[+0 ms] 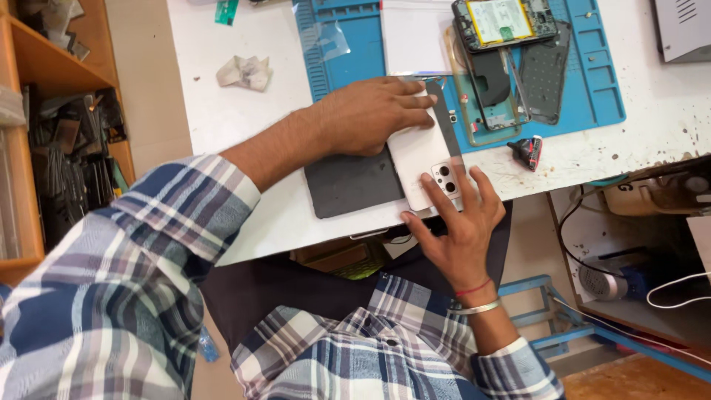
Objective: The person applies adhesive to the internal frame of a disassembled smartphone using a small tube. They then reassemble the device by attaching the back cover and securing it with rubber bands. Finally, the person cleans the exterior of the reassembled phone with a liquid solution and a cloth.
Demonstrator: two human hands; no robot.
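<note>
White phone back (422, 152) under flat open left hand (370, 115), right hand (459, 230) fingers splayed on its corner

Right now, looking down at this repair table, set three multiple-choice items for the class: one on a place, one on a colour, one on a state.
1. Where does the white phone lie?
A. On the dark grey pad
B. On the wooden shelf
C. On the floor

2. What colour is the work mat?
A. Green
B. Blue
C. Yellow

3. How is the phone at the mat's far edge?
A. Wrapped in paper
B. Closed in a case
C. Opened, its insides showing

Answers: 1 A, the white phone rests on the dark grey pad under the left hand and right hand. 2 B, the work mat is blue. 3 C, the opened phone has its back off.
</note>
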